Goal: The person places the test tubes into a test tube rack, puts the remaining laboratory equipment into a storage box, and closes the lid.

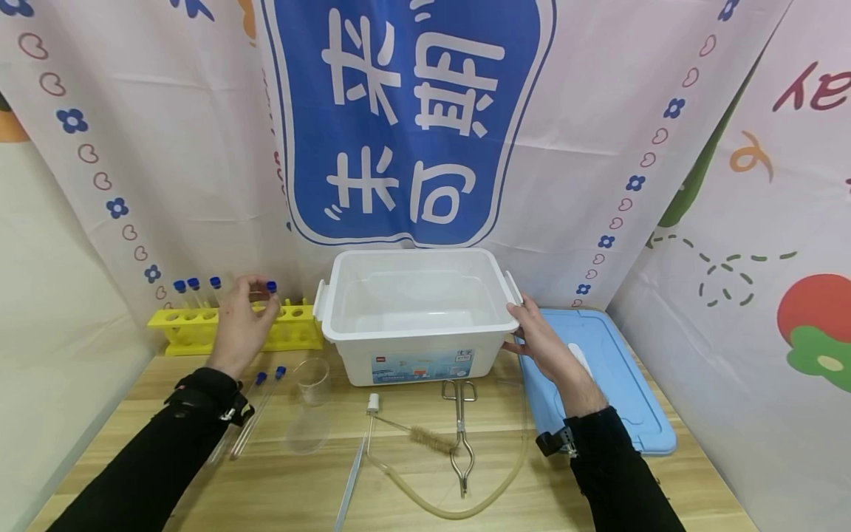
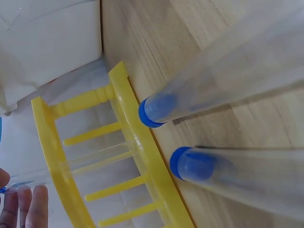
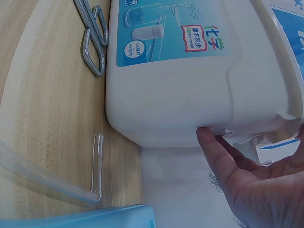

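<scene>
My left hand (image 1: 242, 325) pinches a blue-capped test tube (image 2: 28, 180) near its cap. That tube stands in the yellow test tube rack (image 1: 292, 338), at the back left of the table. Several other blue-capped tubes (image 1: 193, 287) stand in the rack, left of the hand. Two more capped test tubes (image 1: 258, 414) lie on the table below my left wrist, close up in the left wrist view. At the centre stands a white plastic box (image 1: 415, 347) without its lid. My right hand (image 1: 541, 336) grips its right side by the handle, with fingertips against the wall (image 3: 190, 109).
A blue lid (image 1: 618, 377) lies at right. In front of the box are a clear beaker (image 1: 312, 380), metal crucible tongs (image 1: 460, 428), a tube brush (image 1: 432, 440), tweezers (image 1: 350, 484) and a rubber hose (image 1: 452, 512). A bent glass tube (image 3: 98, 166) lies beside the lid. A printed cloth hangs behind.
</scene>
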`<action>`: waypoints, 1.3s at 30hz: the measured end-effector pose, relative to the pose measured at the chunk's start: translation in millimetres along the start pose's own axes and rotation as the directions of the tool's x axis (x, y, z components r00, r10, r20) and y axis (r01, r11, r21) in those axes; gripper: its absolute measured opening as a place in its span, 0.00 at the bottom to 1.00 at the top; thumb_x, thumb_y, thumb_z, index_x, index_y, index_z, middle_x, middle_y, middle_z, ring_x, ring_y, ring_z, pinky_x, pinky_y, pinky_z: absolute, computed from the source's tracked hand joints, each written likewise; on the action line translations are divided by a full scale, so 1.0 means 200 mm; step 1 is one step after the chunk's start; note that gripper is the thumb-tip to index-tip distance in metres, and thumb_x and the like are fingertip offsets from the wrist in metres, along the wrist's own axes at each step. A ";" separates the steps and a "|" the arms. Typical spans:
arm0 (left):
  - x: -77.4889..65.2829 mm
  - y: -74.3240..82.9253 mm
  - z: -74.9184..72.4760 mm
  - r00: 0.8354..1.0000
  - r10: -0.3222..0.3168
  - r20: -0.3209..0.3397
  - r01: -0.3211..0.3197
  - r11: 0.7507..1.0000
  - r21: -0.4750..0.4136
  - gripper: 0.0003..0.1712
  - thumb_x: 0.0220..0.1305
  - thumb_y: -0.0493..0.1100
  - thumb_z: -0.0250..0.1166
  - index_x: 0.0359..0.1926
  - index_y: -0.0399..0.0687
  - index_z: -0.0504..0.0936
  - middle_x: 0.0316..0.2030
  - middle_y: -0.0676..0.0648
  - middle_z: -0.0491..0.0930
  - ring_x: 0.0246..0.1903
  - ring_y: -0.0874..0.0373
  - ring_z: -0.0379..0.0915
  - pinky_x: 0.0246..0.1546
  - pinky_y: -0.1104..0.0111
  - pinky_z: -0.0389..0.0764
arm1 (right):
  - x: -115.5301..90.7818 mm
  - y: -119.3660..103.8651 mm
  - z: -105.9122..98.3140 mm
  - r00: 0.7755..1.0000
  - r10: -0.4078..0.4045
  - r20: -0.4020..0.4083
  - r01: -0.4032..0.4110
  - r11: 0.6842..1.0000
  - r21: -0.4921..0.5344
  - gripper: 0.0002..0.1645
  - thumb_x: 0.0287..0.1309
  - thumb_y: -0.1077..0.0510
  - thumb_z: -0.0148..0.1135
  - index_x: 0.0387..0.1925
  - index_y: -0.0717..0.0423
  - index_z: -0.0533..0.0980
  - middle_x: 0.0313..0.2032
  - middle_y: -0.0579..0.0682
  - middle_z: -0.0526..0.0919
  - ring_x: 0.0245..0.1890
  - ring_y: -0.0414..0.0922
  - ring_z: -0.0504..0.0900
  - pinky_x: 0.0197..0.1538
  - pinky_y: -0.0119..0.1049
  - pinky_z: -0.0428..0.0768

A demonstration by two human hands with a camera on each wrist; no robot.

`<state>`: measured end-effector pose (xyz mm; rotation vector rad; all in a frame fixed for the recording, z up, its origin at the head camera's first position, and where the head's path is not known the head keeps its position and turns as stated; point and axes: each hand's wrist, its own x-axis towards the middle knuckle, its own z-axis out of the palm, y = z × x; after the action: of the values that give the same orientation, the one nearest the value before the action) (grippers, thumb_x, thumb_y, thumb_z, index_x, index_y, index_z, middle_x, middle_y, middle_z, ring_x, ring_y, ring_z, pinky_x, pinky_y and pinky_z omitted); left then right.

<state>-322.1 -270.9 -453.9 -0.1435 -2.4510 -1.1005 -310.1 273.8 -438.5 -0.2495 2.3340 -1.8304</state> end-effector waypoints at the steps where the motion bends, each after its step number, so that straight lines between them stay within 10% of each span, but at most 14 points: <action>1: 0.00 0.00 0.00 1.000 -0.001 0.002 0.001 1.000 0.003 0.26 0.93 0.43 0.58 0.79 0.33 0.69 0.69 0.27 0.78 0.71 0.26 0.78 0.67 0.33 0.86 | 0.00 0.00 0.00 1.000 0.000 0.000 0.000 1.000 0.001 0.51 0.95 0.34 0.42 0.99 0.42 0.32 0.93 0.68 0.53 0.91 0.73 0.64 0.84 0.75 0.75; 24: -0.06 0.01 -0.12 0.986 -0.019 0.163 -0.007 0.988 0.155 0.26 0.91 0.43 0.61 0.77 0.31 0.74 0.71 0.26 0.79 0.70 0.27 0.78 0.68 0.33 0.88 | 0.00 -0.02 0.00 1.000 0.009 0.007 -0.009 1.000 0.010 0.50 0.96 0.37 0.41 0.99 0.42 0.31 0.93 0.68 0.52 0.90 0.73 0.65 0.85 0.75 0.74; 39: -0.10 0.02 -0.21 0.930 -0.033 0.367 -0.092 0.944 0.317 0.25 0.88 0.46 0.68 0.71 0.32 0.81 0.66 0.26 0.85 0.65 0.27 0.84 0.68 0.30 0.86 | 0.00 -0.02 0.00 1.000 0.011 0.002 -0.011 1.000 0.018 0.49 0.96 0.37 0.41 0.99 0.42 0.32 0.93 0.68 0.53 0.90 0.73 0.65 0.85 0.75 0.73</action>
<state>-287.9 -297.3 -436.6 -0.3051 -2.9178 -0.6788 -309.1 272.8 -435.6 -0.2363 2.3120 -1.8441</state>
